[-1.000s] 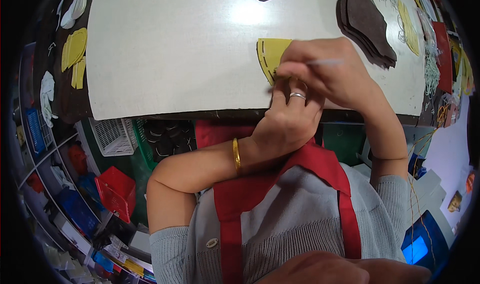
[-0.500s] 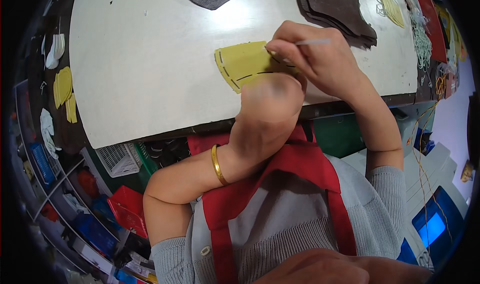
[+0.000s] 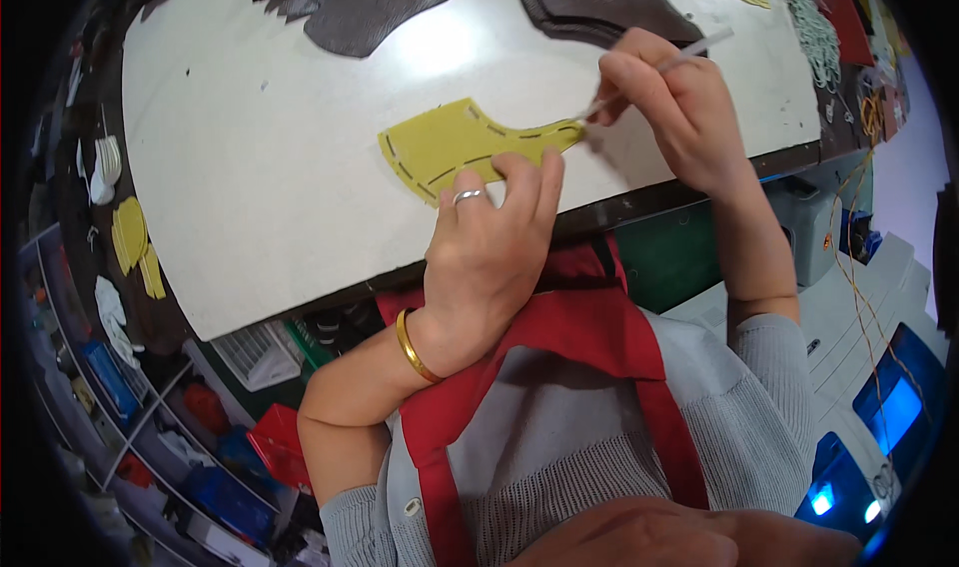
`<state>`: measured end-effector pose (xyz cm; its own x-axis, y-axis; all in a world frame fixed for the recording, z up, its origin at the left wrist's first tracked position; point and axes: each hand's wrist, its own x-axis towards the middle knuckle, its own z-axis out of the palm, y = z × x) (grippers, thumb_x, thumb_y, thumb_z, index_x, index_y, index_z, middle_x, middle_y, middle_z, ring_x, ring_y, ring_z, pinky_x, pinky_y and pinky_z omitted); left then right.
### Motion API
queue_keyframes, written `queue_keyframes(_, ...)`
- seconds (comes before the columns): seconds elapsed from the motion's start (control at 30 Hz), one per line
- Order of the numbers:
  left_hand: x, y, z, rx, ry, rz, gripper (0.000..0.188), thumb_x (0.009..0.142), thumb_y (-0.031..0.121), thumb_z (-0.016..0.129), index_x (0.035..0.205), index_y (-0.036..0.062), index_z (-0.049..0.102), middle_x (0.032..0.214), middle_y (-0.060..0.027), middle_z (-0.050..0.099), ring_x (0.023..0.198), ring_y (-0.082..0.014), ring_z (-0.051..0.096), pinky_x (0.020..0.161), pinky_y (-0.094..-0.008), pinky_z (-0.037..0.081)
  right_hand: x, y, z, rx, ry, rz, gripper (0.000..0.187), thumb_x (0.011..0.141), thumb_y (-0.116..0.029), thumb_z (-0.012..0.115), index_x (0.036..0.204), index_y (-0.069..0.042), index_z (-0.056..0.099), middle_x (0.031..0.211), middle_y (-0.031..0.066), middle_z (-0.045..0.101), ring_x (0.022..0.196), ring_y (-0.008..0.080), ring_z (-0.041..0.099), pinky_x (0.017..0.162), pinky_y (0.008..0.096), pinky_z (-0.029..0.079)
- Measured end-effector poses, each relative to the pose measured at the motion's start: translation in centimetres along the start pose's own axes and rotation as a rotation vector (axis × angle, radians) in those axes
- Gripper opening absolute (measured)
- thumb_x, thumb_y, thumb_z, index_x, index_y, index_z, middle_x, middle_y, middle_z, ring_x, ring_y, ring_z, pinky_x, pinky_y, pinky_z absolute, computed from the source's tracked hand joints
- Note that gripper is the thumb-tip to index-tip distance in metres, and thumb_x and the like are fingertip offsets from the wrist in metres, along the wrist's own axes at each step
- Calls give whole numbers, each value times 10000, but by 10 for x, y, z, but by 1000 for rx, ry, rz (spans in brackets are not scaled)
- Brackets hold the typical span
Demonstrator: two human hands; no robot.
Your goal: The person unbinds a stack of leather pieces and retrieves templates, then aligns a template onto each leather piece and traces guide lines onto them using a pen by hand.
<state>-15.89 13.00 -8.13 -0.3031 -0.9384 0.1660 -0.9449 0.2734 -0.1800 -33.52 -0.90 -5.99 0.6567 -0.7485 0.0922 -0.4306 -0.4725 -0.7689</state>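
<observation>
A yellow pattern piece with dark dashed slots along its edges lies flat on the white tabletop. It is wide at the left and tapers to a narrow tip at the right. My left hand presses on its near edge with fingers spread, a ring on one and a gold bangle at the wrist. At the narrow tip, my right hand pinches a thin pale pen-like stick, tilted, its lower end by the tip. Whether that end touches the piece I cannot tell.
Dark brown leather pieces lie at the far left and far right of the white table. Pale green cord hangs at the right edge. More yellow pieces and white gloves lie along the left side.
My left hand has shifted left and now shows spread fingers on the piece. My right hand has moved right and down to the narrow tip. The view has shifted, uncovering more leather.
</observation>
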Motion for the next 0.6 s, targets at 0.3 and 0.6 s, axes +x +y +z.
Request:
queue_keyframes(0.3, -5, -3, 4, -58, 101, 9, 457, 847, 154, 604, 1299, 160, 670, 1003, -39, 566, 741, -204, 521, 621, -274, 503, 7, 28, 9, 945, -14, 206, 320, 1075, -300, 432, 956, -41, 577, 875, 105, 681, 831, 191, 718, 715, 293, 568)
queue_keyframes(0.6, -2, -11, 7, -147, 199, -25, 387, 807, 120, 642, 1191, 128, 692, 872, -23, 556, 734, -190, 547, 547, -266, 491, 8, 6, 17, 682, 17, 233, 245, 1022, -235, 491, 1010, -14, 595, 937, 179, 679, 907, 285, 689, 789, 384, 551)
